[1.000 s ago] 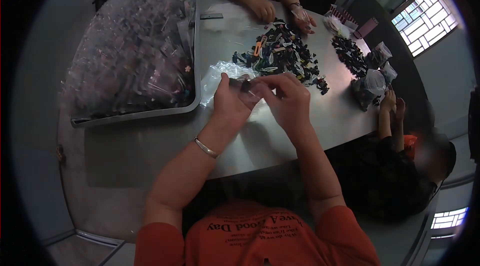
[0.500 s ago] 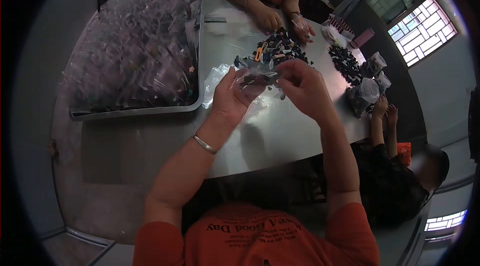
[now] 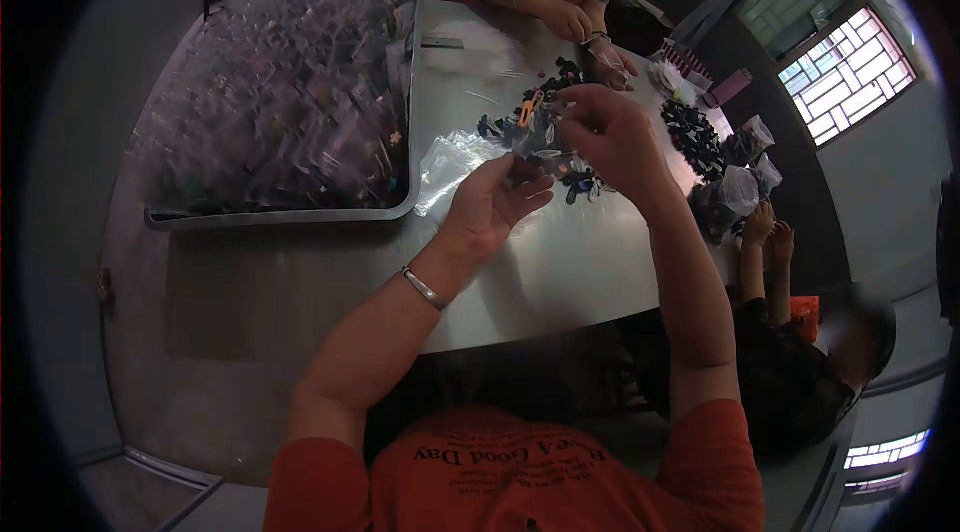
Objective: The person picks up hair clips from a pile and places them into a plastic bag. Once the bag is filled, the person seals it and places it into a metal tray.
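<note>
My left hand (image 3: 490, 204) is raised over the metal table, palm up, with its fingers curled around the lower part of a small clear bag (image 3: 524, 144). Dark contents seem to show in the bag, too blurred to name. Just right of it, my right hand (image 3: 605, 132) is held with thumb and fingertips close together; what they pinch, if anything, I cannot make out. Below and beyond both hands lies a pile of small dark pieces (image 3: 580, 182), with an orange clip (image 3: 526, 113) among them. Flat clear bags (image 3: 455, 164) lie left of the pile.
A large grey tray (image 3: 300, 220) heaped with filled clear bags stands at the left. Across the table a co-worker's hands (image 3: 590, 42) work near the pile. On the right are another dark pile (image 3: 692, 137), filled bags (image 3: 735, 194) and another person's hands (image 3: 768, 230).
My hands have moved apart, the right one upward. The bag between them has shifted up and is now held more upright. The view has shifted slightly.
</note>
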A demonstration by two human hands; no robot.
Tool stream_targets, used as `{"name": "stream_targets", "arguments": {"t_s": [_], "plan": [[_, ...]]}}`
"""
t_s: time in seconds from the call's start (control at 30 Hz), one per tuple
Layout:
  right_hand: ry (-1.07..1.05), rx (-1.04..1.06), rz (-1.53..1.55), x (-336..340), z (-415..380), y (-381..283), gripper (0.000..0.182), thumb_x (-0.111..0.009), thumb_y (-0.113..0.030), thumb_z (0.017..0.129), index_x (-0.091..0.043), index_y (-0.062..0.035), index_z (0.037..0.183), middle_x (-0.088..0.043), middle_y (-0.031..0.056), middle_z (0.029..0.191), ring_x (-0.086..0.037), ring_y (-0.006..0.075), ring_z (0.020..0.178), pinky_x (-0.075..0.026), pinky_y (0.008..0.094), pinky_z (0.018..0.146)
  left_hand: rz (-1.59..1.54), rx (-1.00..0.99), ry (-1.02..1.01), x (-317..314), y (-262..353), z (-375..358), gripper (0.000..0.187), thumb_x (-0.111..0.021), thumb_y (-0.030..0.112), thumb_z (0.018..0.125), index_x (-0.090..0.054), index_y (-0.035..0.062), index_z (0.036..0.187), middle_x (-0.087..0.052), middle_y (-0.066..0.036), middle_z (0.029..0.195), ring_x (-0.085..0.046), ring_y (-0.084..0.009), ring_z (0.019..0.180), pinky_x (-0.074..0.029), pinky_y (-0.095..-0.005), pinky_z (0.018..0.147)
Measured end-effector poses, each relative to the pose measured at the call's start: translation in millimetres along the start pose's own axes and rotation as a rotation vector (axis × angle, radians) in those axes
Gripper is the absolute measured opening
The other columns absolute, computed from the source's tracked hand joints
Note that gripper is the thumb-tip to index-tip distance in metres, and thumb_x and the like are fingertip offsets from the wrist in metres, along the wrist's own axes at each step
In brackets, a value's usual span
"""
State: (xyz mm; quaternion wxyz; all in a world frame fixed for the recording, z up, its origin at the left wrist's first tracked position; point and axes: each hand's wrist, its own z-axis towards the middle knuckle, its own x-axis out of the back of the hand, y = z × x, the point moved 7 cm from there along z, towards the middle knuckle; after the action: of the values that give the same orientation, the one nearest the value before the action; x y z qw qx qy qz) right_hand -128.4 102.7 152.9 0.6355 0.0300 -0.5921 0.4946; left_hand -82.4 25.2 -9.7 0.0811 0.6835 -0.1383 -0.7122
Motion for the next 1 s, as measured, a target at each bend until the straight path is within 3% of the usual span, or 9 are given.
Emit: {"name": "stream_targets", "arguments": {"t_s": [0.13,0.27,0.4,0.53,0.63,0.7,0.8,0.97,1.0], "plan": [[0.091,-0.126,0.619,-7,-10,24,0.049,-0.068,-0.016,0.084,-0.047,0.0044,0.123,-0.064,0.008,0.091,-0.06,0.0113,0.085,-0.049,0.0248,0.073,-0.047,-0.047,0.05,-1,4,0,0.022,-0.052,0.021,0.091,-0.056,0.001,0.098,-0.062,-0.014,0.097,-0.063,-0.0279,0.092,-0.051,-0.0418,0.086],[0.063,-0.135,0.709,-36,-34,26,0.067,-0.072,-0.01,0.077,-0.037,0.0019,0.133,-0.062,0.0117,0.104,-0.062,0.0157,0.087,-0.05,0.0287,0.078,-0.087,-0.086,0.06,3,3,2,0.02,-0.052,0.02,0.091,-0.056,0.002,0.098,-0.062,-0.012,0.095,-0.063,-0.0268,0.09,-0.051,-0.0419,0.087],[0.206,-0.177,0.822,-46,-36,44,0.067,-0.069,0.002,0.075,-0.035,0.0023,0.134,-0.065,0.0096,0.093,-0.062,0.0121,0.083,-0.049,0.0233,0.07,0.005,-0.114,-0.03,-4,7,-1,0.02,-0.056,0.02,0.091,-0.058,0.0018,0.098,-0.063,-0.01,0.1,-0.063,-0.0231,0.093,-0.05,-0.0397,0.09],[0.275,-0.108,0.759,-33,-29,47,0.063,-0.066,0.005,0.077,-0.036,0.0035,0.133,-0.066,0.009,0.091,-0.062,0.0107,0.08,-0.047,0.0204,0.067,0.075,-0.087,0.023,-5,11,-2,0.021,-0.055,0.019,0.091,-0.057,0.002,0.102,-0.063,-0.01,0.101,-0.061,-0.0206,0.095,-0.048,-0.0344,0.089],[0.159,-0.049,0.615,-29,-24,40,0.058,-0.062,0.005,0.079,-0.036,0.0038,0.132,-0.067,0.0083,0.09,-0.062,0.0096,0.078,-0.048,0.0205,0.069,0.474,-0.346,0.142,-7,42,1,0.03,-0.063,0.008,0.084,-0.051,0.0013,0.11,-0.061,-0.01,0.101,-0.058,-0.0176,0.097,-0.049,-0.0304,0.084],[0.154,0.008,0.369,-23,-26,30,0.059,-0.061,0.006,0.078,-0.038,0.0017,0.132,-0.067,0.0069,0.088,-0.063,0.0104,0.078,-0.049,0.0222,0.07,0.687,-0.444,0.033,-26,46,-8,0.035,-0.068,0.008,0.08,-0.052,0.0013,0.11,-0.061,-0.009,0.102,-0.057,-0.0167,0.1,-0.048,-0.0286,0.083],[0.118,0.089,0.265,-29,-29,28,0.057,-0.061,0.005,0.077,-0.042,-0.0024,0.13,-0.067,0.0062,0.085,-0.064,0.0126,0.078,-0.05,0.0248,0.071,1.436,-0.723,0.058,-45,52,-20,0.04,-0.075,0.01,0.071,-0.056,0.0004,0.105,-0.065,-0.009,0.093,-0.062,-0.0162,0.091,-0.05,-0.0296,0.08],[0.152,0.183,0.271,-33,-33,30,0.056,-0.061,0.005,0.076,-0.044,-0.0051,0.128,-0.067,0.0074,0.087,-0.066,0.0171,0.078,-0.052,0.0269,0.067,1.327,-0.479,0.1,-27,43,-10,0.039,-0.069,0.002,0.077,-0.051,0.0021,0.112,-0.062,-0.004,0.087,-0.06,-0.0107,0.086,-0.051,-0.0258,0.074],[0.109,0.156,0.259,-34,-33,33,0.057,-0.063,0.003,0.077,-0.044,-0.0052,0.129,-0.067,0.0059,0.088,-0.065,0.014,0.081,-0.051,0.0276,0.075,1.302,-0.412,0.124,-29,43,-11,0.039,-0.068,0.002,0.078,-0.05,0.0022,0.113,-0.062,-0.006,0.088,-0.06,-0.0116,0.086,-0.052,-0.0267,0.077]]}}
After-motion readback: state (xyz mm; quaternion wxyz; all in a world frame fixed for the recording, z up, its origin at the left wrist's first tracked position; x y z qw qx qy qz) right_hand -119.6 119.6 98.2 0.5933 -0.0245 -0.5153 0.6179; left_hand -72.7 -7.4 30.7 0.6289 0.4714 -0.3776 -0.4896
